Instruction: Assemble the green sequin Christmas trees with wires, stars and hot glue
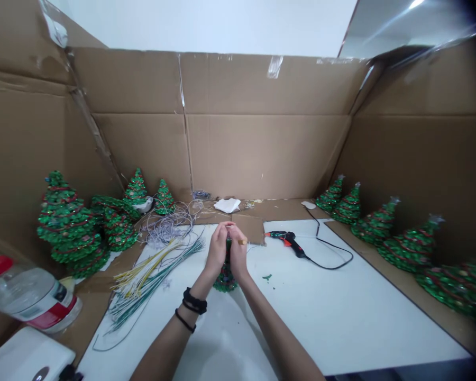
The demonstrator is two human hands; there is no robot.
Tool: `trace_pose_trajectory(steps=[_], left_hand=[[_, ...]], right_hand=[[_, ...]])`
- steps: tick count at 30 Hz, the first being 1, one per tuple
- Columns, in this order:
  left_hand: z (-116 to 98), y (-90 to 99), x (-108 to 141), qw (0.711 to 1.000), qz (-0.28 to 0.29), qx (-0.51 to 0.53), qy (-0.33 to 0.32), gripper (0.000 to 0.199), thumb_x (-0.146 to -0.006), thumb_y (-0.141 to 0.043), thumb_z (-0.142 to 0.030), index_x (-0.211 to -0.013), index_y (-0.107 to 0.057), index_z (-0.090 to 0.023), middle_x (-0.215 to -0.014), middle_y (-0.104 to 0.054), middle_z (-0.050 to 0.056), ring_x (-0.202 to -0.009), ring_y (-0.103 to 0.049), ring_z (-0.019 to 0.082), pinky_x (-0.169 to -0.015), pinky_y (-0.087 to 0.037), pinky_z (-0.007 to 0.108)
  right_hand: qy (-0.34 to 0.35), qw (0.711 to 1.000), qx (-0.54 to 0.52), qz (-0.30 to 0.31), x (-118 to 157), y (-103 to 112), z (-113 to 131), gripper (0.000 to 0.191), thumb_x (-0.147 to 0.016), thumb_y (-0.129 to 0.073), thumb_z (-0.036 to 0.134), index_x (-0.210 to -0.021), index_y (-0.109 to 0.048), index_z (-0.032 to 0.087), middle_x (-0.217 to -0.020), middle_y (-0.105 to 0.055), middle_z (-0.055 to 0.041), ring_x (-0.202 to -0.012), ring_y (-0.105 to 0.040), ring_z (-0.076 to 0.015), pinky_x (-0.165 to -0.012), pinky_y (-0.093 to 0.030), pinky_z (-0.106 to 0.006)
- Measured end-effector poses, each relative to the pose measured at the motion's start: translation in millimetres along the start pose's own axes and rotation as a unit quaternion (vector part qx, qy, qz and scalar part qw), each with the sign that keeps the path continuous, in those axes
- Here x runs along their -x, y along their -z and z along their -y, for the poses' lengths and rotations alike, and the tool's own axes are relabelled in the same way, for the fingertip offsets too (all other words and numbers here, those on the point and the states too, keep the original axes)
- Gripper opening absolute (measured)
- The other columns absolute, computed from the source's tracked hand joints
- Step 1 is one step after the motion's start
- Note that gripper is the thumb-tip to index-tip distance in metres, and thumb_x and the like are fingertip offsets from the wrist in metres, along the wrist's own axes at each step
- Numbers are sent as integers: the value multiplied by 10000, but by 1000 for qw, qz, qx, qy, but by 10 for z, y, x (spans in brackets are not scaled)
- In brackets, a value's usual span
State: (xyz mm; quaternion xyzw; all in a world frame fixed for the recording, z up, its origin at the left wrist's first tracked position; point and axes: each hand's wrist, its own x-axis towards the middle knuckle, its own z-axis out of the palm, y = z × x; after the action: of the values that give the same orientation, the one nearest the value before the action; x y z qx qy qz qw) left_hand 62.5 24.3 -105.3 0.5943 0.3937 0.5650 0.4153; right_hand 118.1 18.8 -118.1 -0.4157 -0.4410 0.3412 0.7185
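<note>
On white board (pixel 325 317) — left grip (pixel 217 248), right grip (pixel 238 253) clenched on tinsel tree (pixel 225 279) — open rightward

Wire bundles (pixel 150 280) — left of the hot glue gun (pixel 287 244).

Nothing is readable on the plastic bottle's (pixel 21 291) label (pixel 54 311).

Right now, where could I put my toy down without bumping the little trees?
The white board has a bare patch below the hot glue gun, right of the right hand. Crowded: the left side, with wire stems and green trees.
</note>
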Motion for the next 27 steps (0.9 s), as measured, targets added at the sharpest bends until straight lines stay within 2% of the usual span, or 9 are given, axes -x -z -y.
trace_pose_trajectory(steps=[6, 11, 19, 27], left_hand=[[39, -5, -15, 1000, 14, 23, 8, 285, -877, -345, -335, -956, -567, -176, -971, -646, 69, -921, -599, 181, -844, -461, 299], [10, -11, -17, 999, 25, 30, 6, 260, -871, -346, -313, -950, -557, -182, -912, -638, 56, -839, -594, 173, -784, -460, 287], [-11, -17, 3, 999, 4, 40, 28, 226, -858, -354, -265, -975, -532, -189, -1005, -586, 48, -959, -550, 179, -845, -419, 282], [-16, -14, 37, 1000, 6, 14, -6, 228, -876, -335, -260, -988, -521, -191, -983, -587, 47, -921, -551, 168, -843, -425, 277]], right_hand=[[-10, 1000, 18, -7, 16, -6, 15, 289, -848, -401, 415, -729, -542, 193, -666, -555, -2, -662, -516, -154, -644, -425, -265], [16, 998, 57, 5, 20, 9, 21, 270, -851, -338, 362, -722, -515, 203, -664, -559, -8, -673, -526, -159, -652, -435, -271], [53, 995, 62, 62, -14, 28, 59, 286, -869, -299, 329, -667, -469, 219, -706, -553, -5, -706, -538, -154, -694, -444, -273], [97, 990, 84, 57, 11, 54, -6, 310, -895, -277, 349, -691, -474, 225, -715, -545, -11, -688, -512, -154, -677, -438, -271]])
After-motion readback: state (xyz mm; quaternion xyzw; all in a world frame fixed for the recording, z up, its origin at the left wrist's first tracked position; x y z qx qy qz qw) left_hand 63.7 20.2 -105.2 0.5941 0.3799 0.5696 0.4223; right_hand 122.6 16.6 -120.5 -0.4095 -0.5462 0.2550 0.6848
